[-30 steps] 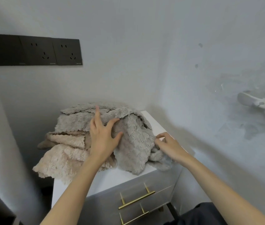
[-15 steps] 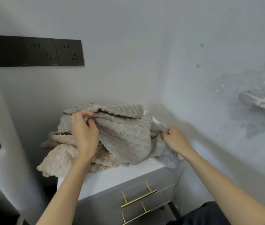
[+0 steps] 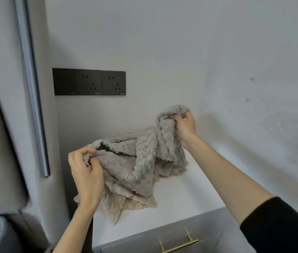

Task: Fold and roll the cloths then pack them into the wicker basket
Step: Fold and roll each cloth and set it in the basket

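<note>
Head view: the left hand (image 3: pixel 87 172) is pinching one edge of the grey cloth (image 3: pixel 140 157) low at the front, fingers curled round the fabric. The right hand (image 3: pixel 184 127) is gripping the opposite edge, bunched, and holding it higher, nearer the wall. The cloth is hanging slack between both hands, its lower part draping over the beige cloths (image 3: pixel 126 203) lying on the white bench (image 3: pixel 181 198).

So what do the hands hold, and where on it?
Both grip the grey cloth: left hand at its left edge, right hand at a raised bunched end.
</note>
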{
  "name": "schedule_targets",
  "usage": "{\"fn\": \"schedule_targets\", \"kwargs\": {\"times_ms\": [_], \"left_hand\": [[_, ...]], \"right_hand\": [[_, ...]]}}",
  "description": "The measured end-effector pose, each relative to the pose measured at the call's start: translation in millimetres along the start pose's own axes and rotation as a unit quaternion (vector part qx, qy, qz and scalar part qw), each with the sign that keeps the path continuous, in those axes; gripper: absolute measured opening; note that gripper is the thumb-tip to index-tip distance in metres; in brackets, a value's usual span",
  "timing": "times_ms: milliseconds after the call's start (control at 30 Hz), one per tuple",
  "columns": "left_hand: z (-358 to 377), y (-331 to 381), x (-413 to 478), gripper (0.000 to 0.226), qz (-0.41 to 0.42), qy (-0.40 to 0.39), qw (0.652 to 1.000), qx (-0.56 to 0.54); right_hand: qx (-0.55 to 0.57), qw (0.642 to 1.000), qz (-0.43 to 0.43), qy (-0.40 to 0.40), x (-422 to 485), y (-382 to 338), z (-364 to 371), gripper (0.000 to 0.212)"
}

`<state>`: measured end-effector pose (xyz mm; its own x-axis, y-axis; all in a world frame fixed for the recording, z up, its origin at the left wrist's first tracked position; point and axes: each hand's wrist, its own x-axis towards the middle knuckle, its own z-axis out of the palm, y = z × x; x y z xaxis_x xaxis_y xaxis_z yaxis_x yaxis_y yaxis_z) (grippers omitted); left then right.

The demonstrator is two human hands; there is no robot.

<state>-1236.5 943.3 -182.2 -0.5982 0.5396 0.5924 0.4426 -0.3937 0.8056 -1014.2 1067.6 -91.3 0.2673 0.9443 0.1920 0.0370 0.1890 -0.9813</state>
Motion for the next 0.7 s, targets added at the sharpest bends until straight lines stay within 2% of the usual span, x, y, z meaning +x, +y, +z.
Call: {"fn": "schedule_targets", "kwargs": {"times_ms": [100,167,267,333,400,467,500,600,700], "left_hand": [[-9.9,-2.8,5.5,0.028,0.001,-0.001,1.0,-0.011],[-11.0,-4.2,8.1,0.031,-0.006,-0.017,1.0,-0.016],[-10.0,-5.4,11.1,0.034,-0.017,-0.046,0.999,-0.023],[-8.1,-5.7,12.7,0.035,-0.029,-0.06,0.997,-0.031],[-5.2,-4.5,12.9,0.035,-0.035,-0.071,0.996,-0.041],[-1.0,-2.4,12.3,0.033,-0.041,-0.084,0.994,-0.054],[1.5,-0.8,11.4,0.03,-0.047,-0.091,0.993,-0.066],[8.1,2.9,6.2,0.025,-0.076,-0.113,0.986,-0.092],[13.2,4.3,2.0,0.023,-0.101,-0.126,0.982,-0.101]], "right_hand": [[0.108,0.991,0.002,-0.072,6.8,-14.7,36.7,0.023],[0.117,0.983,0.006,-0.143,7.4,-21.5,54.4,0.038],[-0.061,0.978,-0.015,-0.2,1.9,-20.6,67.3,0.05],[-0.162,0.967,-0.054,-0.188,-2.2,-12.7,67.7,0.048],[-0.195,0.962,-0.098,-0.165,-7.3,-4.0,63.1,0.036],[-0.231,0.948,-0.125,-0.182,-13.9,0.9,56.1,0.017],[-0.26,0.936,-0.117,-0.207,-18.8,2.3,52.0,0.015],[-0.399,0.863,-0.06,-0.303,-34.6,9.0,40.1,0.04],[-0.459,0.8,0.0,-0.386,-51.9,23.2,33.0,0.052]]}}
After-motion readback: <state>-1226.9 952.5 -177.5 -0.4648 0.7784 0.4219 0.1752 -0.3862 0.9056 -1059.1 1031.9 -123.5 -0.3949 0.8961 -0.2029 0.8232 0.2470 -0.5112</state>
